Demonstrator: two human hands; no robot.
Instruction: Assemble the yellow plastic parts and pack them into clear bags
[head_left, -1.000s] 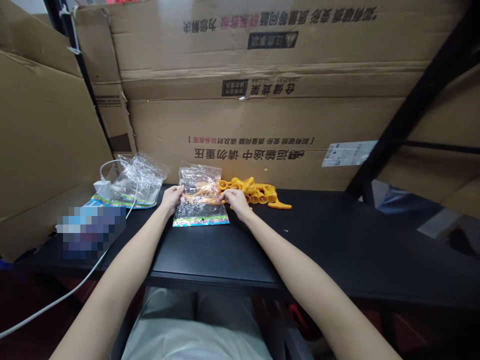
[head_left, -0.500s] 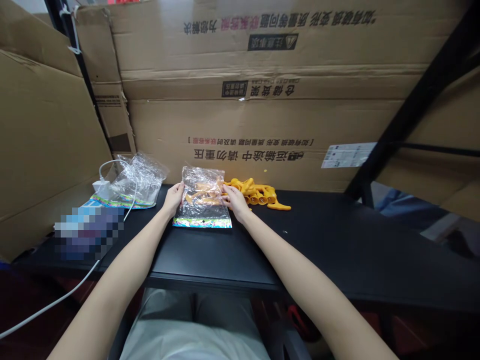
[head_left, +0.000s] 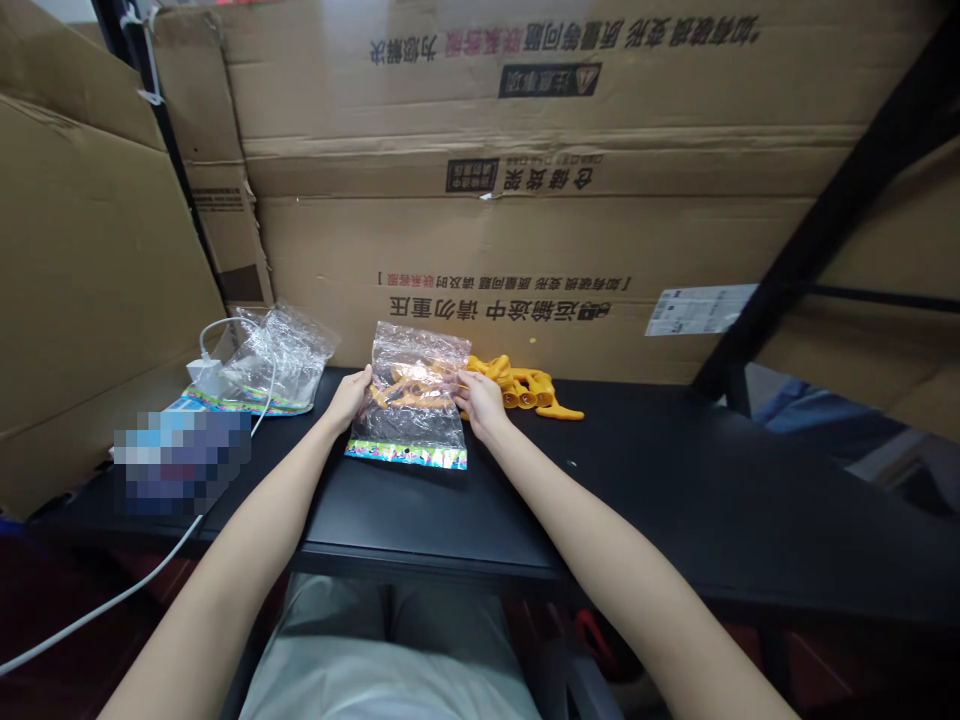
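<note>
Between my two hands is a clear plastic bag (head_left: 412, 430) with a colourful printed strip along its near edge. Orange-yellow plastic pieces show through its film; whether they lie inside or behind it I cannot tell. My left hand (head_left: 349, 400) pinches the bag's left edge. On the opposite edge my right hand (head_left: 480, 400) is closed, thumb and fingers on the film. Just beyond my right hand lies a heap of orange-yellow plastic pieces (head_left: 534, 388), some with round hollow ends, partly hidden by the hand and bag.
More clear plastic packaging (head_left: 289, 360) lies at the left back, beside a white plug (head_left: 204, 375) with a trailing cable. A blurred-out item (head_left: 182, 460) sits nearer on the black tabletop (head_left: 675, 490). Cardboard walls (head_left: 465, 230) stand behind and left; a black post (head_left: 810, 210) slants at right.
The bag's far edge has risen and shifted right, and its printed strip has come slightly nearer to me. My right hand has moved a little right; both hands keep hold of the bag.
</note>
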